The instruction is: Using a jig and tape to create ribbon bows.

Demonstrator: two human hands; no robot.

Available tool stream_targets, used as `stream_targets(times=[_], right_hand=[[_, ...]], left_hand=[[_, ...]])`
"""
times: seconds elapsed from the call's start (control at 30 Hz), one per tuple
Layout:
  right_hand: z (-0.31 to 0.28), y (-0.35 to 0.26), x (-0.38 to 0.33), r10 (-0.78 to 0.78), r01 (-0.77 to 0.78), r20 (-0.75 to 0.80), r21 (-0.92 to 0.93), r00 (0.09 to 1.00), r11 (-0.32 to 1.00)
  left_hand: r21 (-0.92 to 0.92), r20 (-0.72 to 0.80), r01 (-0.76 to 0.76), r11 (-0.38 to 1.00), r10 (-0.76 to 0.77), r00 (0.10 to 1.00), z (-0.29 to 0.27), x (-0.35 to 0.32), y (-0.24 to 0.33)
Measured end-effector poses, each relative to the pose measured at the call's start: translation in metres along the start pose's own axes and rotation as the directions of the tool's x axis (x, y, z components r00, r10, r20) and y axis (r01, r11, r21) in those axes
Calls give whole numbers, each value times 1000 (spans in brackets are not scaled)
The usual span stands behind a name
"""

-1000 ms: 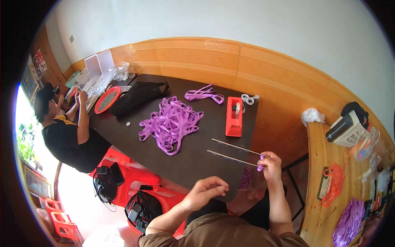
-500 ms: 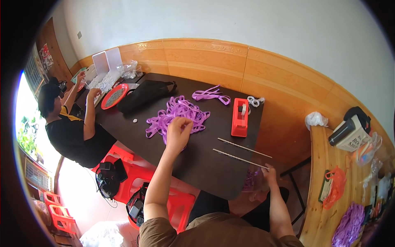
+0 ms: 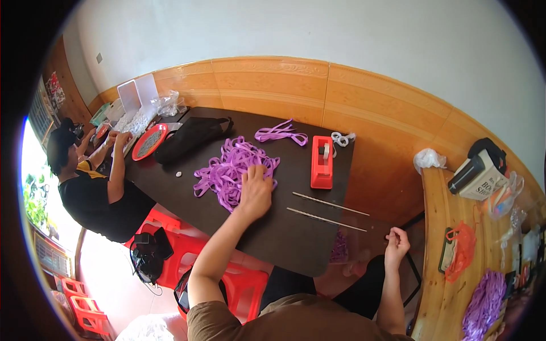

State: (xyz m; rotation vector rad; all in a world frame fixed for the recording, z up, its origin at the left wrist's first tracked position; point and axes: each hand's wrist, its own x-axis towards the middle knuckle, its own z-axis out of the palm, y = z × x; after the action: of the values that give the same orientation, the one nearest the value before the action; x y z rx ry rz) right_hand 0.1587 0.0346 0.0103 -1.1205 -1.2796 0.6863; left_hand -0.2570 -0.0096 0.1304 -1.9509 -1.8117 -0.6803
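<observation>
My left hand (image 3: pixel 257 194) reaches from the near side onto a heap of purple ribbon loops (image 3: pixel 227 170) on the dark table. Its fingers are apart on the heap's near right edge, with no strand visibly gripped. Past the table's right edge, my right hand (image 3: pixel 396 245) is raised with its fingers curled in, and I see nothing in it. Two thin patterned sticks (image 3: pixel 327 219) lie almost parallel on the table, their right ends pointing toward that hand. Behind them stands a red tape dispenser (image 3: pixel 322 176). A smaller bundle of purple ribbon (image 3: pixel 281 133) lies beyond the heap.
White-handled scissors (image 3: pixel 343 139) lie by the far right corner. A black bag (image 3: pixel 193 139) and a red plate of grey bits (image 3: pixel 149 143) are at the left. Another person (image 3: pixel 91 182) works there. A wooden bench (image 3: pixel 438 267) at the right holds bags and purple ribbon.
My left hand has gone from raised above the ribbon heap down onto it, slightly right. My right hand has left the sticks' right ends and moved right. The view has shifted slightly.
</observation>
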Motion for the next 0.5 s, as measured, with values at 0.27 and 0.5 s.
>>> stream_targets(times=[0.27, 0.5], right_hand=[[64, -172, -21, -462, 449, 502, 156, 731, 880], [49, -155, -14, -383, 184, 484, 407, 787, 895]], left_hand=[[-720, 46, -103, 686, 195, 980, -64, -25, 143], [-888, 342, 309, 342, 42, 939, -71, -26, 160]])
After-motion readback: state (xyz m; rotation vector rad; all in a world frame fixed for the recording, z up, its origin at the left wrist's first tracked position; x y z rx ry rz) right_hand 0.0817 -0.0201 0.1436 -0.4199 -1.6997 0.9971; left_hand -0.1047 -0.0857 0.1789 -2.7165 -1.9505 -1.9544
